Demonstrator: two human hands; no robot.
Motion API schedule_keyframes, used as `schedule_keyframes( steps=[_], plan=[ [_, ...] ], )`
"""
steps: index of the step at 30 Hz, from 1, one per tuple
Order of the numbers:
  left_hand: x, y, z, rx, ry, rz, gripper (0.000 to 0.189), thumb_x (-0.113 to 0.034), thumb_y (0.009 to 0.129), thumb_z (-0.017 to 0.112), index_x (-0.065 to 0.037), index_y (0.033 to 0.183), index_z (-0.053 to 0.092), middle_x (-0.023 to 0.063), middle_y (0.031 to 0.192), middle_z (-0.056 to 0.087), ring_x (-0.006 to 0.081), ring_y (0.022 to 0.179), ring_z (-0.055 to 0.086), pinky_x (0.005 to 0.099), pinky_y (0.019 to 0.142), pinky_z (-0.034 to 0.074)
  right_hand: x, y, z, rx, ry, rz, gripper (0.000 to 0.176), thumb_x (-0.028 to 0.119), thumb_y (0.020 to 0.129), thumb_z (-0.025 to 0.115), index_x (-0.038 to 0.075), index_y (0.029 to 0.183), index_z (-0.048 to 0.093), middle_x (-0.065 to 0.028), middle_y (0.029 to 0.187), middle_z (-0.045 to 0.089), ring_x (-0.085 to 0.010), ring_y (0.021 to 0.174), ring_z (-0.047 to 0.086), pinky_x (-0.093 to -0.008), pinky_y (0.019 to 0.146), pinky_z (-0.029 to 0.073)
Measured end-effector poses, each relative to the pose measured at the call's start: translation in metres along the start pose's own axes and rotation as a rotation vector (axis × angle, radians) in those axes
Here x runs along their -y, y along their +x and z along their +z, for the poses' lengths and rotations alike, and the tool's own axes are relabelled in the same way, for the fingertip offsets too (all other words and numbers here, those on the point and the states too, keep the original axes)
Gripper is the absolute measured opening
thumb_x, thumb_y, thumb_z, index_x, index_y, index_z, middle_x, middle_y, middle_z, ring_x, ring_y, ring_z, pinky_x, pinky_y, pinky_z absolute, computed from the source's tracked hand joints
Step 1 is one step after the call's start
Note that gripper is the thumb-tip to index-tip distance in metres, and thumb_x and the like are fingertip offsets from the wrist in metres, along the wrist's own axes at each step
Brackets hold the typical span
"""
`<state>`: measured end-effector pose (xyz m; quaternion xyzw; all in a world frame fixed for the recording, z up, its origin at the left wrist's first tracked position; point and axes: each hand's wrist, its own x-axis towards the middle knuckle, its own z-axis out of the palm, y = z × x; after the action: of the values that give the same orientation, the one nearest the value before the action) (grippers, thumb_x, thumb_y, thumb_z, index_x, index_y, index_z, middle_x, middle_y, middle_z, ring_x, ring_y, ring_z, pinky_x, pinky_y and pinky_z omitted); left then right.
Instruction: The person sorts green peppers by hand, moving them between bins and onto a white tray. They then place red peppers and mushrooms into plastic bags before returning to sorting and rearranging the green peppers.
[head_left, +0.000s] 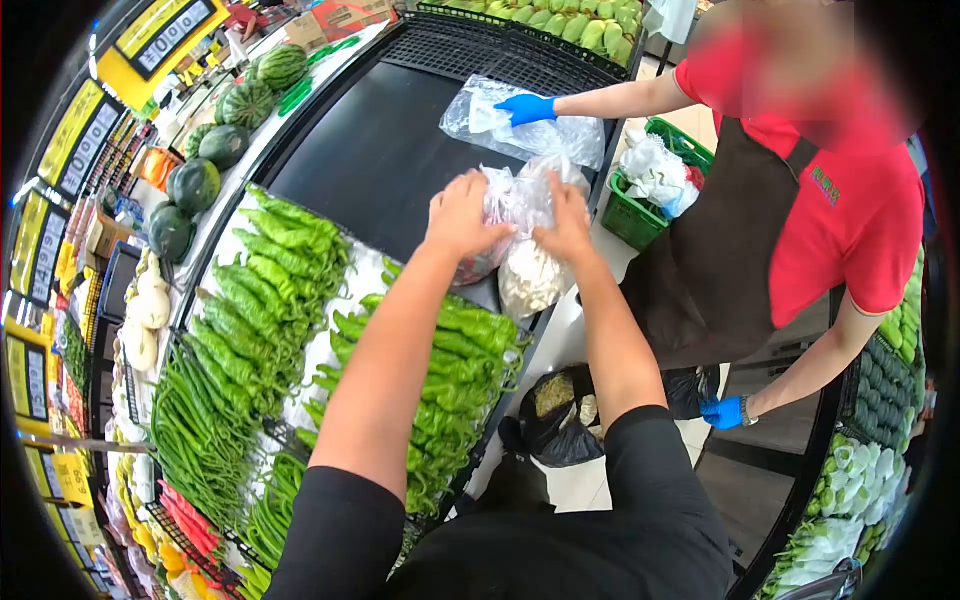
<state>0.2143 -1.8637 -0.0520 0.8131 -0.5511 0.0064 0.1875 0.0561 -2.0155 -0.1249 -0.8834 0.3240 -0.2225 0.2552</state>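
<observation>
My left hand (462, 217) grips the left side of a bunched clear plastic bag (518, 205) at the edge of the black display counter. On the other side of the same plastic, my right hand (566, 222) has its fingers closed on it. Just below my hands, a clear bag of small white pieces of produce (532, 278) rests at the counter's edge. Partly hidden behind my left wrist is a bag with reddish contents (478, 266). Beyond my hands lies a flat clear plastic bag (470, 118), with a co-worker's blue-gloved hand (525, 109) on it.
Long green peppers (270, 290) lie in rows at left and below my arms. A co-worker in a red shirt (850, 235) stands at right, beside a green basket (632, 217). A black bag (562, 445) sits on the floor. Watermelons (222, 147) line the far left.
</observation>
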Motion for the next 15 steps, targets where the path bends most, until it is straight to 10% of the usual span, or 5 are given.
schedule_keyframes(
  steps=[4, 8, 11, 15],
  plan=[
    [0.014, 0.012, 0.038, -0.151, -0.107, 0.112, 0.034, -0.012, 0.079, 0.065, -0.010, 0.113, 0.061, 0.0065, 0.119, 0.062, 0.0312, 0.121, 0.052, 0.0496, 0.096, 0.037, -0.031, 0.010, 0.042, -0.151, 0.209, -0.232, 0.060, 0.000, 0.077, 0.062, 0.005, 0.136, 0.052, -0.0275, 0.120, 0.054, -0.0462, 0.114, 0.053, -0.0435, 0.100, 0.045],
    [0.019, 0.021, 0.026, -0.325, -0.279, -0.047, 0.032, -0.002, 0.074, 0.058, -0.010, 0.105, 0.061, 0.0098, 0.099, 0.062, 0.0358, 0.104, 0.055, 0.0491, 0.086, 0.037, -0.014, 0.039, 0.024, -0.215, 0.252, -0.164, 0.034, -0.003, 0.079, 0.051, 0.001, 0.111, 0.063, -0.0235, 0.095, 0.069, -0.0458, 0.094, 0.065, -0.0444, 0.084, 0.051],
    [0.044, 0.028, 0.015, -0.633, -0.587, -0.220, 0.018, -0.010, 0.092, 0.059, -0.006, 0.108, 0.066, 0.0190, 0.098, 0.066, 0.0435, 0.096, 0.060, 0.0503, 0.087, 0.046, 0.021, 0.064, -0.023, -0.237, 0.348, -0.368, 0.032, -0.004, 0.079, 0.051, 0.001, 0.109, 0.063, -0.0199, 0.089, 0.070, -0.0411, 0.086, 0.069, -0.0414, 0.079, 0.053],
    [0.030, 0.012, -0.104, -0.753, -0.848, -0.259, 0.024, -0.014, 0.104, 0.053, 0.003, 0.116, 0.065, 0.0131, 0.103, 0.072, 0.0192, 0.095, 0.065, 0.0342, 0.090, 0.049, 0.115, 0.078, -0.098, -0.311, 0.516, -0.491, 0.028, -0.003, 0.082, 0.055, 0.000, 0.109, 0.062, -0.0122, 0.094, 0.072, -0.0213, 0.091, 0.071, -0.0330, 0.081, 0.052]
  ],
)
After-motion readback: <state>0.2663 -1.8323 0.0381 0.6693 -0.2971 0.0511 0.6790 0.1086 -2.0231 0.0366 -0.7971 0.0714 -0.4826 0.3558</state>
